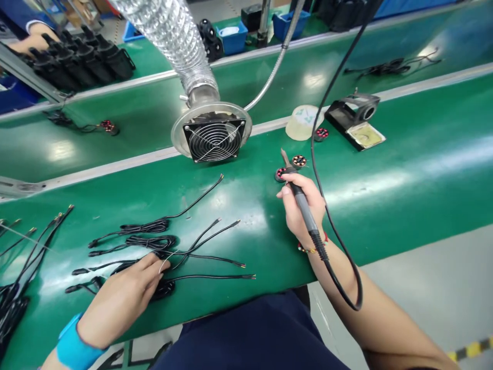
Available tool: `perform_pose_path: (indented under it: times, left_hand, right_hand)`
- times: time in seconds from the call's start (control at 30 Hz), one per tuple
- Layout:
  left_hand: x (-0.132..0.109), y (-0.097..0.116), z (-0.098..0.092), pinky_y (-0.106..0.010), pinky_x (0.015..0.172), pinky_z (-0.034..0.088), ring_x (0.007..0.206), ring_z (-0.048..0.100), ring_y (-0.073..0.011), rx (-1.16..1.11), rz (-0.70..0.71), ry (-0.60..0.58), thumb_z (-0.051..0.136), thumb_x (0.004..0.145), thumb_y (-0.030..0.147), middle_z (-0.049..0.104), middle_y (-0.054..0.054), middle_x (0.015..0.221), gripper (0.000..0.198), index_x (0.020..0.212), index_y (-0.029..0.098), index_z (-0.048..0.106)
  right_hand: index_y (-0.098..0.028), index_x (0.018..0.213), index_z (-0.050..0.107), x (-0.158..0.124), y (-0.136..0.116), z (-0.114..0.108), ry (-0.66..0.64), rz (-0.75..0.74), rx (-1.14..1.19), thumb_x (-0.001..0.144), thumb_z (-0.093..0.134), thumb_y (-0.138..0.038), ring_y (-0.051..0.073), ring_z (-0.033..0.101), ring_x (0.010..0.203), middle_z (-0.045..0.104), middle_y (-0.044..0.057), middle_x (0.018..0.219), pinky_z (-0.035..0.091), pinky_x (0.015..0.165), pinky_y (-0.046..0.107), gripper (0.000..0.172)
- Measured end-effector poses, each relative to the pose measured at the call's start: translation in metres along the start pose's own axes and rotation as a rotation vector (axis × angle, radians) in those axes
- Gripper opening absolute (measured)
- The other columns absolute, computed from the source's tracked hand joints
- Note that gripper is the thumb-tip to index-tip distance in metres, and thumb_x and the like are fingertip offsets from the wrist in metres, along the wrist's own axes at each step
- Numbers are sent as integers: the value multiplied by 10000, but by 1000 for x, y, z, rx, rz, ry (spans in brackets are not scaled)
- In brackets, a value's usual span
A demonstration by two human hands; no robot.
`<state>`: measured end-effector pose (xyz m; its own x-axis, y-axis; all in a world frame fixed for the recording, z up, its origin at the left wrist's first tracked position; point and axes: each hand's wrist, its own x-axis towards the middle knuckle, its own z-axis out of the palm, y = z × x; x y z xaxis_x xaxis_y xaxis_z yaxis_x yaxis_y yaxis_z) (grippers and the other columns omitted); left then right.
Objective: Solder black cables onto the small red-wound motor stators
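Observation:
My right hand (304,205) holds a soldering iron (304,208), its tip pointing up and away from me. Just beyond and under those fingers sit a small round part with red windings (280,174) and one with copper windings (299,161). My left hand (133,290), with a blue wrist band, has its fingers pinched over the coiled black cables (152,241) at the left. A thin pale wire (166,260) curves out from between its fingertips. Several cable ends with bare tips fan out to the right of that hand.
A fume extractor fan (215,140) hangs over the back edge. Behind my right hand are a roll of tape (304,122), another red-wound part (321,134) and an iron stand with a sponge (365,135). More cables (34,252) lie far left. The iron's cord loops beside my right forearm.

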<state>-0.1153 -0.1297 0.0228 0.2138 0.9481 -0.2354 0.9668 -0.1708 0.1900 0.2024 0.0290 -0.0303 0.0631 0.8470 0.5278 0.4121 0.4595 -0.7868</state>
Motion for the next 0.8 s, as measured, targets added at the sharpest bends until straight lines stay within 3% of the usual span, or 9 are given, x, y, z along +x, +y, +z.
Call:
perform_pose_path:
  times: [0.1, 0.23, 0.4, 0.5, 0.67, 0.8]
  left_hand:
    - [14, 18, 5, -332, 640, 572, 814, 716, -255, 211, 106, 27, 327, 951, 313, 717, -124, 1040, 414, 1093, 163, 686]
    - [40, 42, 12, -344, 606, 562, 743, 713, -252, 279, 40, 15, 295, 958, 257, 726, -121, 939, 424, 1083, 127, 679]
    - [58, 37, -2, -300, 647, 534, 746, 676, -202, 1, 22, 52, 323, 955, 296, 684, -85, 875, 359, 1005, 150, 646]
    - [58, 34, -13, -250, 657, 515, 729, 646, -159, -180, 75, -31, 361, 951, 329, 659, -41, 828, 301, 965, 205, 635]
    - [52, 44, -5, -249, 711, 528, 810, 676, -170, -167, 190, -237, 332, 946, 305, 698, -50, 930, 350, 964, 244, 676]
    - [60, 45, -11, -267, 788, 528, 900, 662, -181, -239, 118, -192, 390, 934, 422, 669, -61, 1065, 360, 1154, 241, 611]
  right_hand:
    - [-240, 1059, 641, 1, -1, -1, 1, -8, 10, 877, 533, -195, 133, 649, 686, 661, 16, 944, 568, 751, 351, 217]
    - [-239, 1065, 637, 2, -1, -2, 4, -16, 26, 877, 527, -188, 133, 655, 714, 661, 13, 945, 565, 748, 338, 223]
    - [-228, 1075, 630, 3, -1, -4, -7, -9, 26, 894, 501, -221, 147, 661, 767, 671, 35, 984, 568, 730, 332, 223]
    - [-224, 1072, 632, 4, -2, -5, -3, -9, 47, 893, 497, -215, 150, 660, 772, 676, 40, 987, 570, 748, 343, 225]
    - [-229, 1072, 635, 5, -4, -6, -6, 7, 67, 893, 491, -210, 150, 662, 783, 678, 38, 999, 567, 784, 352, 230]
    - [-230, 1070, 631, 5, -4, -7, -15, 3, 55, 889, 491, -207, 147, 664, 769, 686, 35, 994, 567, 767, 343, 230]
